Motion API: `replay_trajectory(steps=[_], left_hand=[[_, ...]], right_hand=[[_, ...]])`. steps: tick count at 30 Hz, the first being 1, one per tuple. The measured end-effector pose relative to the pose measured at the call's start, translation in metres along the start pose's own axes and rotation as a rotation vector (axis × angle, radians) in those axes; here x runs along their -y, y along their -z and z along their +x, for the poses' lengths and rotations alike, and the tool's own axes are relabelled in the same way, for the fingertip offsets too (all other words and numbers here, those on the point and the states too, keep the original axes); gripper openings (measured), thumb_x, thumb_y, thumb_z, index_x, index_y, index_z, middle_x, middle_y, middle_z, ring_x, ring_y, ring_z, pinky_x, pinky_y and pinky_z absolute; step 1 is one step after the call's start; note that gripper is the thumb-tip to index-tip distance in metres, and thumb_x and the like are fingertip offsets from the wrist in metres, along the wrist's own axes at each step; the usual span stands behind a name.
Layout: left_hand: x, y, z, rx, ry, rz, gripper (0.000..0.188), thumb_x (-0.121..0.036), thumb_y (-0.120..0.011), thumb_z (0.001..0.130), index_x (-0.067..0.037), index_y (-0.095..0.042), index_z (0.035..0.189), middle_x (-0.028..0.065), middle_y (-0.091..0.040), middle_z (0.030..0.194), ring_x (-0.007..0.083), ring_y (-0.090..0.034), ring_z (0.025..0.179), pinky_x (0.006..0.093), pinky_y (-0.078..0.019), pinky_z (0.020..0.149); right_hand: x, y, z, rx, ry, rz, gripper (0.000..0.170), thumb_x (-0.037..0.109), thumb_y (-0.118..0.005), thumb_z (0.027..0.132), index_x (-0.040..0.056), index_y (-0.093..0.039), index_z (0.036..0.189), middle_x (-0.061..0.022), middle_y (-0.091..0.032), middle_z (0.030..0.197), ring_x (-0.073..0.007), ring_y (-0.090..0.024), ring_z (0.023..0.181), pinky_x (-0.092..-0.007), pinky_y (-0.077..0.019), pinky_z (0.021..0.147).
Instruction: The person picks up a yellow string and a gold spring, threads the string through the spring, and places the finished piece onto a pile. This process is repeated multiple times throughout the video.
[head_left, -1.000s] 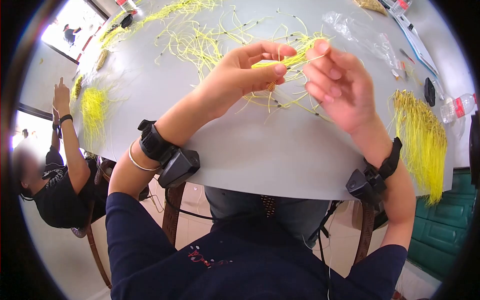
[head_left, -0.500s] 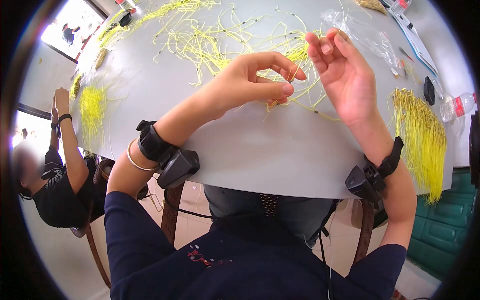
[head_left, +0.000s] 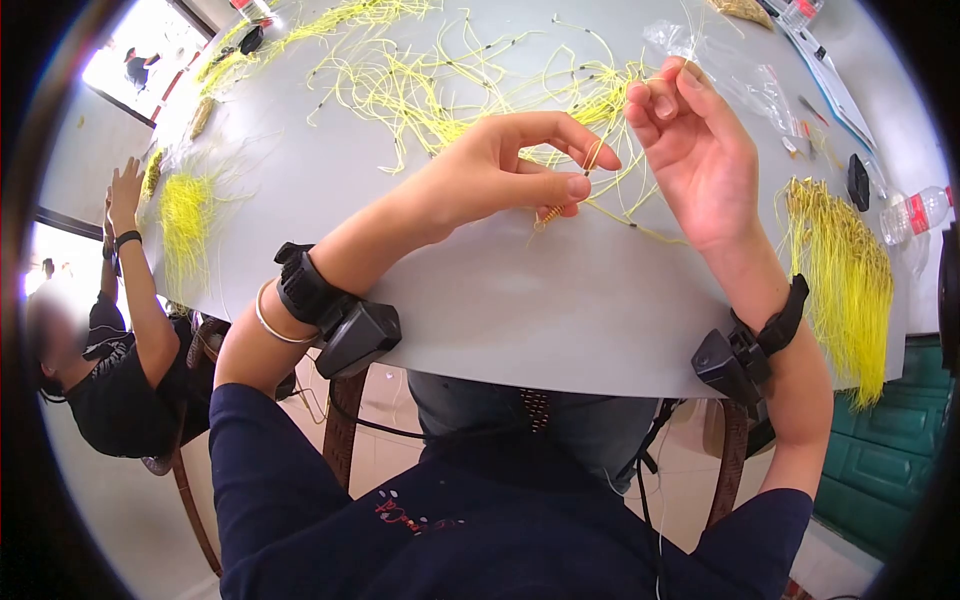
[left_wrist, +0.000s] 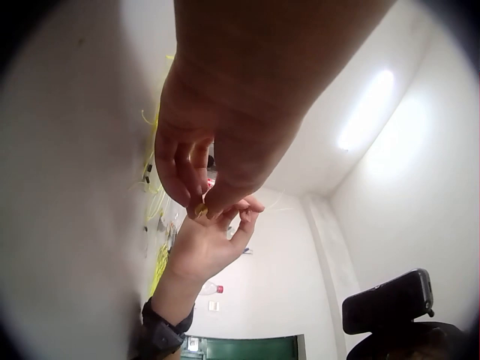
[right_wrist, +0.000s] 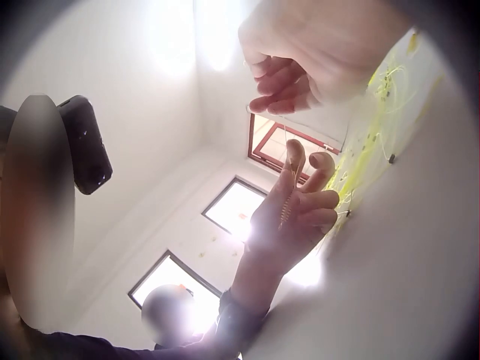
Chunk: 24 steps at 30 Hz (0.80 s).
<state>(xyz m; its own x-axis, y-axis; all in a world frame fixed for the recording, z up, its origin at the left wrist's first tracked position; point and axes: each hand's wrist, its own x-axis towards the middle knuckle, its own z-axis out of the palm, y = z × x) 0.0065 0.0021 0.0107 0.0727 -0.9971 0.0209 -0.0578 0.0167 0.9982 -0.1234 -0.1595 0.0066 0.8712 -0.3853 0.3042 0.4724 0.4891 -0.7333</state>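
1. We have a small golden coil (head_left: 548, 214) at the near side of the left hand (head_left: 470, 185), above the table (head_left: 500, 320). Its long axis slants from near-left to far-right in the head view.
2. The left hand grips the coil in its curled fingers, with a short looped cord (head_left: 592, 155) between forefinger and thumb. Which fingers bear on the coil we cannot fully tell.
3. The right hand (head_left: 705, 180) is to the right, its fingertips farther out than the coil. Thumb and forefinger pinch a fine strand (right_wrist: 285, 129), its other fingers bent; from the right wrist we see the strand span the gap toward the left fingertips.
4. The relation that matters most, we judge: the coil lies near and left of the right fingertips, its far-right end pointing roughly toward the right hand. The left hand is the nearer one; the two are apart.
5. Beyond both hands we see tangled yellow cords (head_left: 410, 105) with dark bits on them. A bundle of yellow strands (head_left: 848, 300) lies on the right, beside a bottle (head_left: 915, 215).
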Motion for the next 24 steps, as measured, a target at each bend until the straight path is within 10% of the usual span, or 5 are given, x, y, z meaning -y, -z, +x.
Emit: replay_trajectory(steps=[11,16,24], left_hand=[[0.002,0.002,0.0,-0.044,-0.005,-0.013,0.017,-0.007,-0.058,0.083,-0.004,-0.058,0.099,0.0061,-0.055,0.108,0.0085,-0.058,0.08,0.0229,-0.0486,0.072],[0.005,0.005,-0.002,-0.046,-0.09,-0.124,0.019,-0.003,-0.055,0.085,-0.008,-0.058,0.068,0.0062,-0.055,0.108,0.0088,-0.057,0.076,0.021,-0.0482,0.068],[0.008,0.006,0.002,-0.058,-0.191,-0.15,0.025,-0.002,-0.056,0.085,-0.011,-0.057,0.062,0.0095,-0.055,0.11,0.0096,-0.057,0.08,0.022,-0.0492,0.068]], right_hand=[[0.001,-0.004,0.0,0.01,0.027,-0.02,0.017,0.016,-0.046,0.089,0.0027,-0.055,0.097,-0.002,-0.052,0.073,-0.0222,-0.058,0.095,-0.0304,-0.0437,0.087],[0.001,-0.009,-0.004,-0.026,-0.066,-0.392,0.027,0.02,-0.043,0.092,0.0009,-0.056,0.106,-0.0008,-0.054,0.072,-0.0114,-0.056,0.075,-0.0243,-0.0447,0.069],[-0.013,-0.014,-0.007,0.221,-0.144,-0.743,0.018,0.021,-0.06,0.086,0.0039,-0.063,0.092,0.001,-0.057,0.068,-0.0031,-0.046,0.054,-0.0165,-0.0357,0.05]])
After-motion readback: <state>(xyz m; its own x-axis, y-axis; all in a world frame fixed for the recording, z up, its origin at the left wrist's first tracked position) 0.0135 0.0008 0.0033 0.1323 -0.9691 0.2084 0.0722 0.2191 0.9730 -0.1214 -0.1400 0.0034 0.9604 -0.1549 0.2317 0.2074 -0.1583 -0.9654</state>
